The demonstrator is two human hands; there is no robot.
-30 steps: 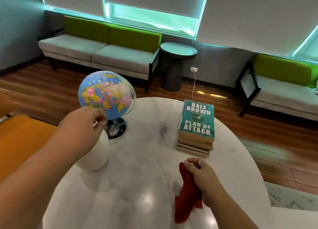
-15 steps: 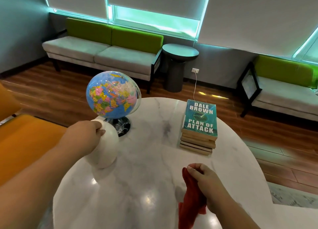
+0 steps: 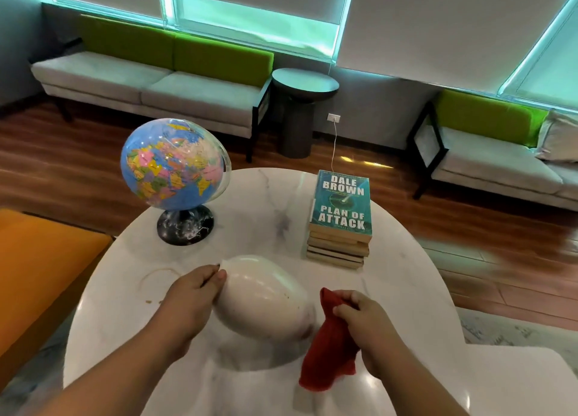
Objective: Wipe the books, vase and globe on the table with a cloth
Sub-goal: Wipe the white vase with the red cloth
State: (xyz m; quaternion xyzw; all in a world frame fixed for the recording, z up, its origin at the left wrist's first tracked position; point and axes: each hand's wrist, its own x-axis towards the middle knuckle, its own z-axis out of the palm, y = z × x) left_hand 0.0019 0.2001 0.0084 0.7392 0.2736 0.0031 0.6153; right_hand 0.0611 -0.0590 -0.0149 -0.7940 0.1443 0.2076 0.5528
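The table (image 3: pixel 406 284) carries the globe (image 3: pixel 172 165) at far left and the books (image 3: pixel 342 209) at far right. Nearer, the vase (image 3: pixel 262 296) is tipped over, its long axis running from its mouth at upper left down-right toward the cloth (image 3: pixel 328 346), just beside its base. The left hand (image 3: pixel 190 293) pinches the vase's rim. The right hand (image 3: pixel 366 318) is clenched round the bunched cloth, nearer the base.

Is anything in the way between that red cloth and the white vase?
Nothing visible. The right hand holds the cloth just beside the vase, which the left hand grips by its rim. The globe and books stand farther back.
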